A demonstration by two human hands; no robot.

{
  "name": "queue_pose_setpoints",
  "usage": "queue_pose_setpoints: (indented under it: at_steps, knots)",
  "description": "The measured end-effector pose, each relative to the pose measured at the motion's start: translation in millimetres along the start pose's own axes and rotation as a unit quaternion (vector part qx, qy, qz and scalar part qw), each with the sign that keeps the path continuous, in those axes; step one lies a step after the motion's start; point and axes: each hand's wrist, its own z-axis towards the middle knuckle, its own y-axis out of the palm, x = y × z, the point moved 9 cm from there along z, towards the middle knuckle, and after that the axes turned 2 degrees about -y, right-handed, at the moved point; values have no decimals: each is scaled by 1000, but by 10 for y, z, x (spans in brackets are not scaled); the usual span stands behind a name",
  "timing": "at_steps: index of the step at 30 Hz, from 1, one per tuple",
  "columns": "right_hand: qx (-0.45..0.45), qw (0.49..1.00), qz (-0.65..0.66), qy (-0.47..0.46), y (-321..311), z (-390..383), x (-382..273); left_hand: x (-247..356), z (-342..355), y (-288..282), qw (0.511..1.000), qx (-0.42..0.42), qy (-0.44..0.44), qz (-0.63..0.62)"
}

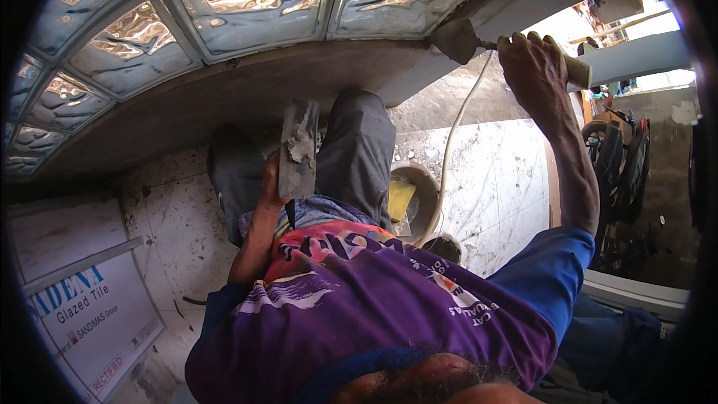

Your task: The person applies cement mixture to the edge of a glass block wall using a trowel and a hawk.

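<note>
My right hand (532,67), raised at the upper right, is closed around the handle of a pointed trowel (455,40). The trowel's grey, mortar-coated blade touches or nearly touches the corner where the ledge below the glass blocks (254,4) meets a grey post. Low in front of my body, my left hand (272,178) grips a flat plasterer's float (298,179) from beneath and beside it, its fingers partly hidden. A small lump of pale mortar (301,147) sits on the float's upper face. Both knees are bent under the ledge.
Beside my right knee stands a round bucket (428,191) with a yellow piece in it. A pale hose or cable (451,135) runs past it. A tile carton (112,322) lies at the lower left on the stained tiled floor (493,172). Dark gear (617,157) hangs or stands at right.
</note>
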Motion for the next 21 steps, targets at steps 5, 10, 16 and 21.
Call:
queue_pose_setpoints:
  at_steps: [5, 10, 16, 21]
  knots:
    - [-2, 1000, -3, 10, -54, 55, 160, 25, -32, -39, 999, -14, 16, 27]
    - [49, 998, -13, 32, -371, -234, 443, -51, 43, 92, 999, -51, 9, 7]
    - [89, 995, -25, 33, -650, -341, 644, 133, -5, 125, 995, -64, 59, 43]
    - [61, 997, -10, 41, -666, -514, 521, -179, 60, 111, 994, -87, 25, 65]
